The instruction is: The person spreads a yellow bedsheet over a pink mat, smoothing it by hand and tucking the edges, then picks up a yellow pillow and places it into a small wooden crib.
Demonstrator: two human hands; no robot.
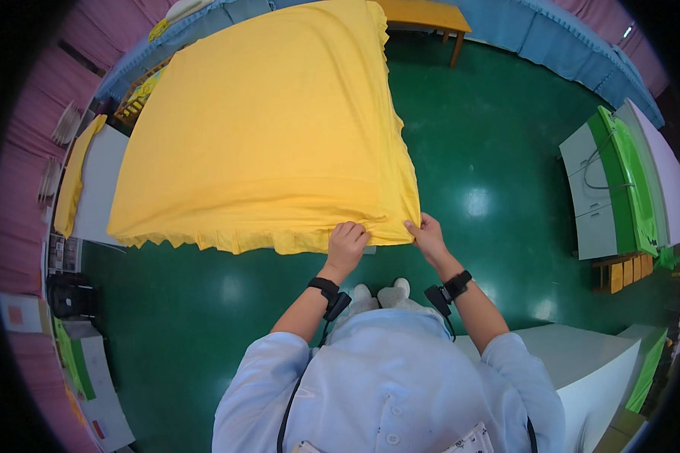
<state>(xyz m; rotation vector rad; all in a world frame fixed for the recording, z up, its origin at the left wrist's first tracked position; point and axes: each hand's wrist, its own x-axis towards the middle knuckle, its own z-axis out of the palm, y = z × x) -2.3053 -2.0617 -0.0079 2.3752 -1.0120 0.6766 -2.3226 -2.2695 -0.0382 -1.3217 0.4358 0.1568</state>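
Observation:
A large yellow cloth [257,128] with a ruffled edge lies spread over a wide flat piece of furniture, which it almost wholly hides. At its near right corner my left hand [347,246] is closed on the ruffled hem, fingers curled over the top. My right hand [428,235] pinches the very corner between thumb and fingers, a short way to the right. Small creases run through the cloth between the two hands. Along the right side the ruffle hangs down in folds.
Green floor [476,174] surrounds the covered furniture. On the right stands a white cabinet [591,198] with a green cover; a white unit [582,362] is close behind my right arm. A wooden table [423,13] stands at the far side, a white table [102,181] at left.

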